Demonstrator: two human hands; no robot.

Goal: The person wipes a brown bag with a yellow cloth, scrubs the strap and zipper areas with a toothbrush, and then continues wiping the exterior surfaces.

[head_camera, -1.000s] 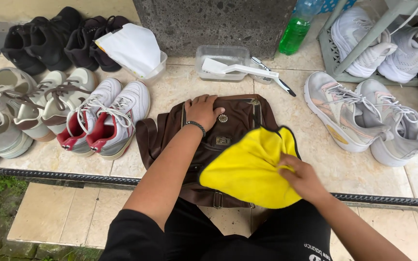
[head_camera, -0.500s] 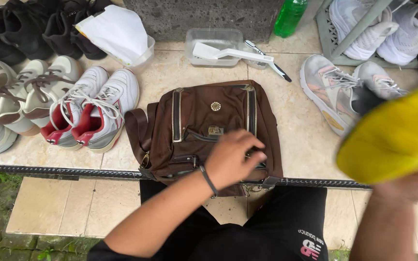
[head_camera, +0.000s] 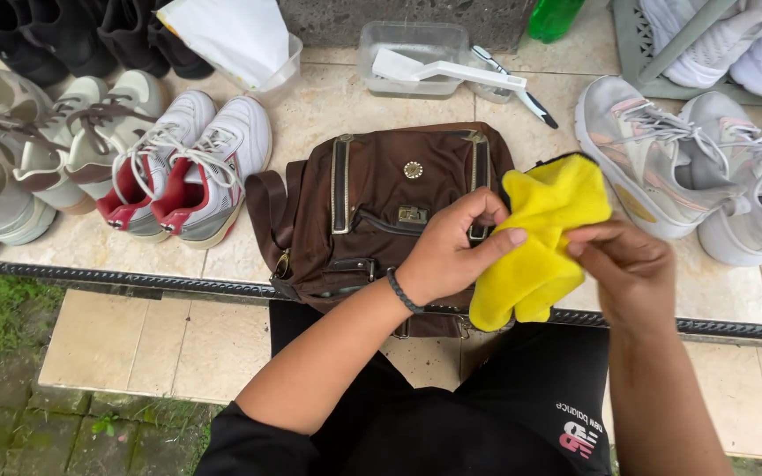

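A brown backpack (head_camera: 372, 211) lies flat on the tiled ledge (head_camera: 328, 106) in front of me, its front pocket facing up. Above its right side, both hands pinch a yellow cloth (head_camera: 540, 238). My left hand (head_camera: 451, 251), with a dark bracelet on the wrist, grips the cloth's left edge with thumb and fingers. The cloth's lower right edge is held by my right hand (head_camera: 623, 269). The cloth hangs bunched between them and hides the bag's right edge.
Several pairs of sneakers stand on the ledge: white and red ones (head_camera: 187, 167) at left, grey ones (head_camera: 690, 167) at right. A clear tub with a white brush (head_camera: 425, 62), a white cloth in a container (head_camera: 240, 40) and a green bottle (head_camera: 553, 16) stand behind the bag.
My right hand brought the yellow cloth back from the far right to over the bag. My left hand left the bag's lower edge and took hold of the cloth.
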